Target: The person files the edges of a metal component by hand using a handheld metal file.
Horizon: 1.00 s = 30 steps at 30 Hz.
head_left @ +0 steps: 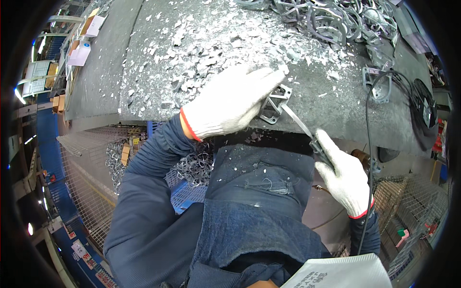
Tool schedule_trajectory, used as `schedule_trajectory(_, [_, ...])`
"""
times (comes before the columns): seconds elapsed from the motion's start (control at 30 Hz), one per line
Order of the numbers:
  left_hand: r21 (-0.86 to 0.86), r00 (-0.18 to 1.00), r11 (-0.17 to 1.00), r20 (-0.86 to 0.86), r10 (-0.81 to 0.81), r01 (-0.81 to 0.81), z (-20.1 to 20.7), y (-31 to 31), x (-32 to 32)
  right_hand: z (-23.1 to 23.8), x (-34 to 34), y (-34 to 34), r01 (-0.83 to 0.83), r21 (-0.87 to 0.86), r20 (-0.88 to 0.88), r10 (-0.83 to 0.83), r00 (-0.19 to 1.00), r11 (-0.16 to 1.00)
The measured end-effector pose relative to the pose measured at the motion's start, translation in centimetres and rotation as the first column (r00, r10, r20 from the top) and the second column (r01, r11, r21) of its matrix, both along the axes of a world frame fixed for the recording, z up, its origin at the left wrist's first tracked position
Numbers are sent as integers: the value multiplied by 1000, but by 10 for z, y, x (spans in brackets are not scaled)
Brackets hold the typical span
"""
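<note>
My left hand (230,101), in a white knit glove with a red cuff edge, grips a small silver metal casting (272,111) with an open frame shape at the near edge of the bench. My right hand (345,180), gloved the same way, is closed around the dark handle of a flat file (298,121). The file slants up and left, and its far end meets the casting's right side. My left fingers hide part of the casting.
Thin metal flakes (201,53) cover much of the dark bench (331,113). A heap of castings (331,21) lies at the far right, with a single casting (379,87) nearer. A black cable (369,125) hangs over the right edge. Wire mesh cages (89,158) stand below.
</note>
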State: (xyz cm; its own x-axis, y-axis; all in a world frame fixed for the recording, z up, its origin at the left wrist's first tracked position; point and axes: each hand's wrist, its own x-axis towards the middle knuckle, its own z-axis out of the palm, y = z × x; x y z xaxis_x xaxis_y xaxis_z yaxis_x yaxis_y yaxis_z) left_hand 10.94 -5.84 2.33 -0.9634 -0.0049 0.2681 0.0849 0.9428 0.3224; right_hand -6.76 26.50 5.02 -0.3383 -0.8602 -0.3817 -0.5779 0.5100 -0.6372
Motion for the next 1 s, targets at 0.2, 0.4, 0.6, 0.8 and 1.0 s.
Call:
schedule_trajectory(0.2, [96,993,995,112,21,-32,1,2,7,-7,4,3,-89,-118,-174,68,982,989])
schedule_trajectory(0.4, [67,996,996,70,46,-51,-11,7,6,6,-10,-8,-185,-74,-332,151,931,980])
schedule_trajectory(0.6, [47,990,990,54,131,-134,-19,15,9,8,-19,-21,-182,-47,-340,156,927,982])
schedule_trajectory(0.8, [-26,996,999,-86,28,-30,-15,14,8,39,-24,-28,-16,123,449,-42,892,992])
schedule_trajectory(1.0, [-196,975,980,-221,-29,-15,-8,23,2,49,-5,-25,188,367,831,-412,373,911])
